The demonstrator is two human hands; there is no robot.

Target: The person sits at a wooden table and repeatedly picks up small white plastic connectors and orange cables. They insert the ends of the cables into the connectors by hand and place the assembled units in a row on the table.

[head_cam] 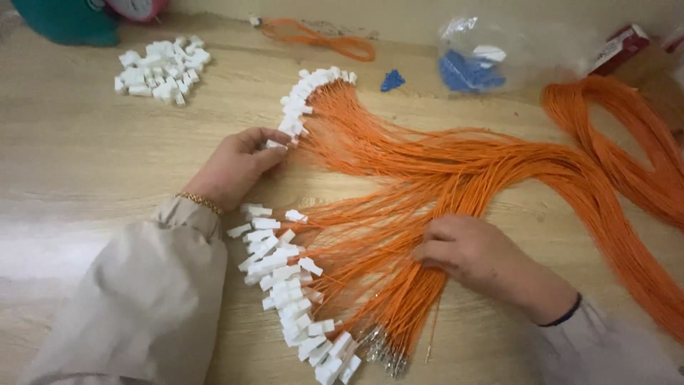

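Orange wires (456,171) fan across the wooden table (78,157), white connectors (303,107) capping their ends at 11 o'clock and 7 o'clock. Your left hand (235,165) pinches one connector at the upper row's lower end; your right hand (474,253), at 4 o'clock, presses curled fingers onto the strands. Loose white connector pile (160,70) sits at 10 o'clock.

Cut off by the edges: teal object (68,21) at top left, red box (618,47) at top right; bag (499,50) contents blurred
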